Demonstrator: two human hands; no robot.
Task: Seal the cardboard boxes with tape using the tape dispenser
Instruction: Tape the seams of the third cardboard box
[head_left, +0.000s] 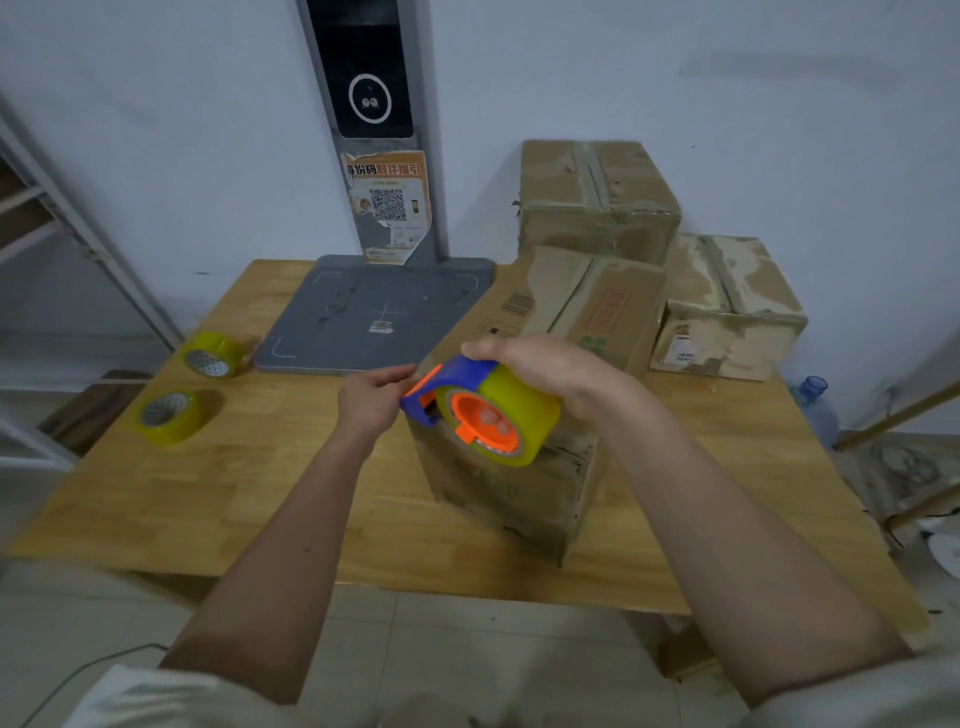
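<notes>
Gripping the blue-and-orange tape dispenser (470, 410) from above, the right hand (540, 371) curls its fingers over the blue guard and the yellowish roll — forearm angled in from lower right. Dispenser sits just above the near cardboard box (519, 483) on the wooden table (260, 467). Left hand (371, 397) pinches at the dispenser's front edge, fingertips together — whether tape is caught there, cannot tell.

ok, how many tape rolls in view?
3. Two loose yellowish rolls lie at the table's left: one by the grey scanner base, one nearer. A third sits in the dispenser held over the box.
</notes>
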